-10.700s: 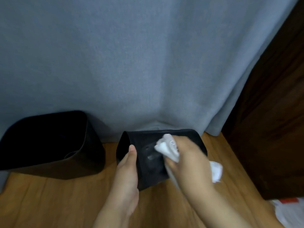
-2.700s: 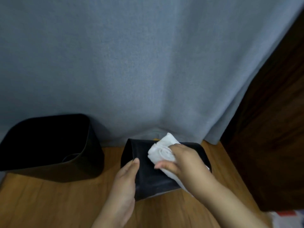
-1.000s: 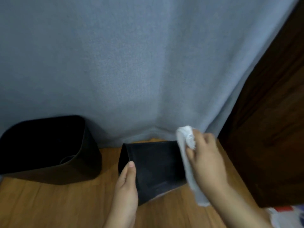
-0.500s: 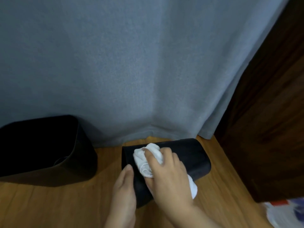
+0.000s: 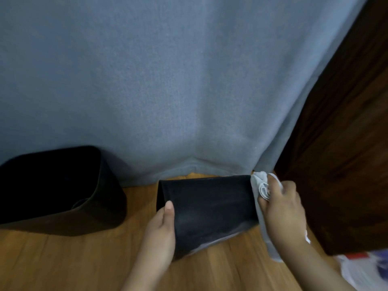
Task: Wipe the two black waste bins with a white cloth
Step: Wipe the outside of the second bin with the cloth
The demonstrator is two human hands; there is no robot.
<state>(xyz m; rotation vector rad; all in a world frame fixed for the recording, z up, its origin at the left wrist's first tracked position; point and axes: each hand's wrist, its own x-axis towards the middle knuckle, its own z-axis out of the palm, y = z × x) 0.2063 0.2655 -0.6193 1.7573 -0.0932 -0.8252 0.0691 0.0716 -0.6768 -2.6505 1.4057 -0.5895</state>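
- The right hand (image 5: 281, 208), whose fingers (image 5: 288, 185) curl round the bunched white cloth (image 5: 261, 189), has slid from the smaller bin's near-left face half a second ago to its right end
- The smaller black bin (image 5: 210, 204) lies tipped on its side on the wooden floor (image 5: 63, 259), long axis running left to right
- The left hand (image 5: 161, 232) holds its left edge, thumb straight on the face
- The cloth touches the bin's right end, a tail hanging below the hand
- The larger black bin (image 5: 58, 185) stands well left of it, by the grey curtain (image 5: 168, 80)
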